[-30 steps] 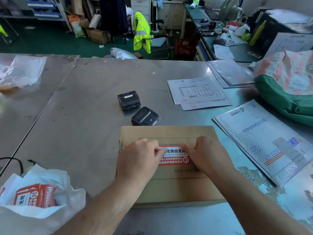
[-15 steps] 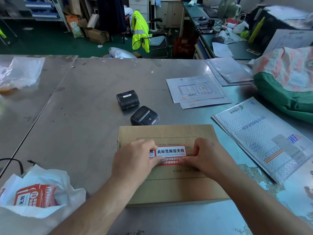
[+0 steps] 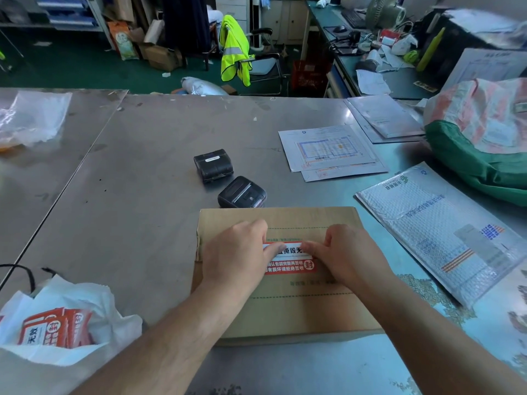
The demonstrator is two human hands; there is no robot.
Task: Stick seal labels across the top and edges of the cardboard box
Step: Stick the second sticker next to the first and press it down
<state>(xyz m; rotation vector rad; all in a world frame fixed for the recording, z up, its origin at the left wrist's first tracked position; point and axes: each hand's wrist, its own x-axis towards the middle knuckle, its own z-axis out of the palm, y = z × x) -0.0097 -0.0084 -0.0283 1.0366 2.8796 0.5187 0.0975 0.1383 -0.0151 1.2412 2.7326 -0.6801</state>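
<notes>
Red/white seal label (image 3: 291, 266): L hand (image 3: 236, 260) and R hand (image 3: 350, 258) press it w/ bent fingertips, one at each end, gripping nothing. Label sits mid-top of cardboard box (image 3: 285, 312). Black printer (image 3: 242, 193) at box far edge. Bubble mailer (image 3: 445, 238) R of box. White bag (image 3: 111, 323) w/ spare labels (image 3: 54, 329) L of box.

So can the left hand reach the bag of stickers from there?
Probably yes. The left hand presses the label on the box, and the bag lies open to its left on the table, with only bare metal between them and the stickers showing at its mouth.
</notes>
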